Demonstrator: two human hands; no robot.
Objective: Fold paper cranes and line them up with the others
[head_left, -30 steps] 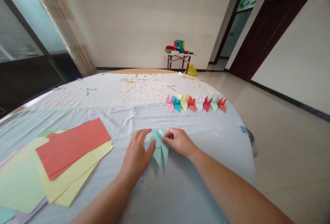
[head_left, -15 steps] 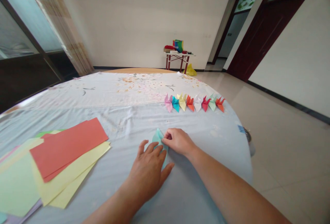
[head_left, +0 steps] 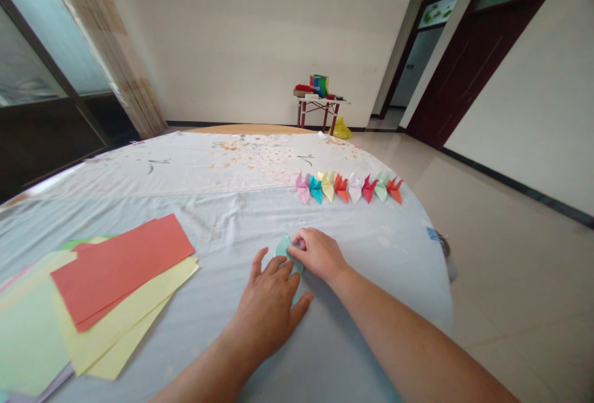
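Note:
A small light-teal folded paper (head_left: 281, 247) lies on the cloth-covered round table (head_left: 223, 205) in front of me. My left hand (head_left: 271, 304) rests flat on it with fingers spread, covering most of it. My right hand (head_left: 315, 253) is closed, its fingertips pinching the paper's upper right part. Only the top corner of the teal paper shows between the hands.
A row of several folded paper cranes (head_left: 349, 187) in different colours stands beyond my hands to the right. A stack of coloured sheets, a red sheet (head_left: 120, 267) on top, lies at the left. The table's edge curves away at the right, with floor beyond. A small side table (head_left: 318, 109) stands by the far wall.
My left hand slid from beside the teal paper onto it and now presses it flat. My right hand stayed pinching its upper part.

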